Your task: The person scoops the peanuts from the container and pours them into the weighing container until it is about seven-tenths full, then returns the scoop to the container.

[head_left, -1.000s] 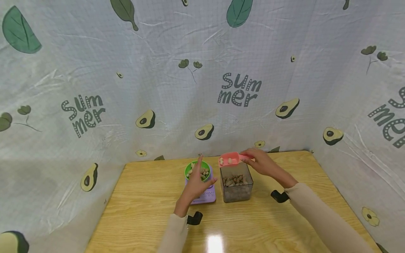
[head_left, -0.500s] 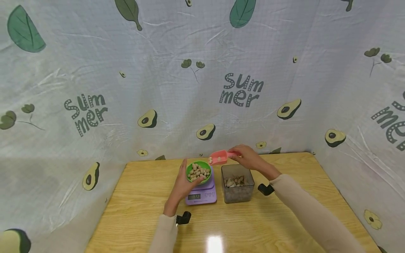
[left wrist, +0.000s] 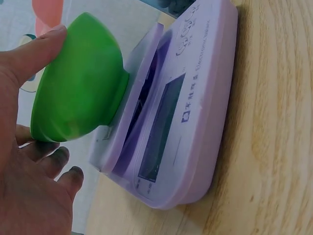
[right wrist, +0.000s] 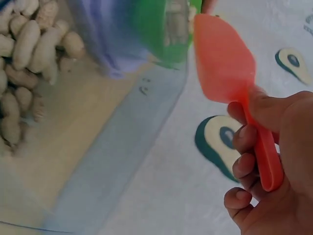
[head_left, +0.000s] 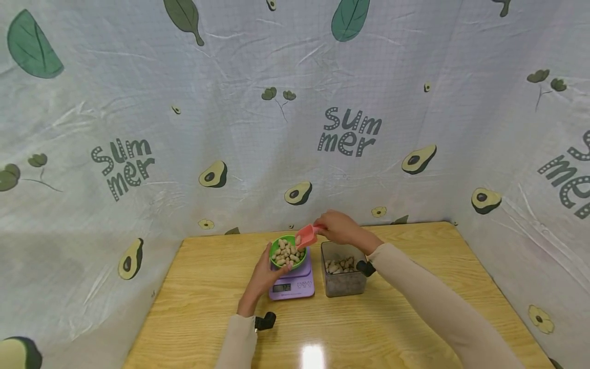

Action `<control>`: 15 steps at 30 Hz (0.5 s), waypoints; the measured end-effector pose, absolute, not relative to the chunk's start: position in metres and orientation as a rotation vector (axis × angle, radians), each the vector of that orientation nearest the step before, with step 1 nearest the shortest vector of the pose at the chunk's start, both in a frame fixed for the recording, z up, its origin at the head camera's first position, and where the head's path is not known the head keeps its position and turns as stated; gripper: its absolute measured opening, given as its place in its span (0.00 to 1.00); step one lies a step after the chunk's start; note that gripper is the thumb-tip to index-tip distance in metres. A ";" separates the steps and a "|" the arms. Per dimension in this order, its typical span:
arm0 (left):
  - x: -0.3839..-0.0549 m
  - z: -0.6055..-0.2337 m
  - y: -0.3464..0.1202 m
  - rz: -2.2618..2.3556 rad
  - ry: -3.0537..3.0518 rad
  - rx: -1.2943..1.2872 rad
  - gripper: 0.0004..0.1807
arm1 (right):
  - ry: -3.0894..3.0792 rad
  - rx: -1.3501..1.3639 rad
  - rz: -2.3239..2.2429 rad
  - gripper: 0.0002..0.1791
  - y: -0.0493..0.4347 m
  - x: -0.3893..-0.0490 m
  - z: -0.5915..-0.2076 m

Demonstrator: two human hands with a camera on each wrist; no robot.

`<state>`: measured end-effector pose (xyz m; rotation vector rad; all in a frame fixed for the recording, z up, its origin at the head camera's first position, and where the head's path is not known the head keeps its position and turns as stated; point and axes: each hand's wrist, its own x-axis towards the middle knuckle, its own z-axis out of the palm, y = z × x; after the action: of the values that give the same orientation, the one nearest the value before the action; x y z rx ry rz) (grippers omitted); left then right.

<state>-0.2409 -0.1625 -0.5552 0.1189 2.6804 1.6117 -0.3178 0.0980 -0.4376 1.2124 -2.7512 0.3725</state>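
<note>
A green bowl (left wrist: 88,83) of peanuts (head_left: 282,252) stands on a purple kitchen scale (head_left: 301,288) with a lit number display. My left hand (head_left: 264,275) holds the bowl from its left side, thumb at the near rim and fingers against the wall. In my right hand (head_left: 340,228) is the handle of a pink scoop (head_left: 306,236), tilted down over the bowl's right rim. A peanut shows at the scoop's mouth in the head view. The right wrist view shows the scoop's underside (right wrist: 225,58), with fingers wrapped round its handle.
Right of the scale stands a grey see-through box (head_left: 344,288) with more peanuts (head_left: 340,265) inside, partly under my right forearm. The wooden table (head_left: 207,297) meets a printed sheet (head_left: 249,154) at its back edge.
My right hand has carried the scoop left from above the box to the bowl and tipped it. My left hand has moved from over the bowl to its left side and taken hold.
</note>
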 end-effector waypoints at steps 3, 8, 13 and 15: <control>-0.240 -0.554 -0.161 1.620 2.675 0.111 0.59 | -2.728 1.223 0.251 0.09 0.092 -0.317 -0.429; -0.239 -0.552 -0.160 1.608 2.683 0.100 0.59 | -2.724 1.186 0.217 0.09 0.097 -0.314 -0.418; -0.238 -0.552 -0.159 1.578 2.720 0.111 0.58 | -2.759 1.089 0.385 0.14 0.121 -0.303 -0.420; -0.238 -0.551 -0.160 1.562 2.738 0.119 0.59 | -2.752 1.050 0.478 0.16 0.134 -0.295 -0.424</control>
<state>-0.2379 -0.1599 -0.5509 0.1186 2.7383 1.5625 -0.2954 0.1343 -0.4238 1.0500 -2.7520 0.4785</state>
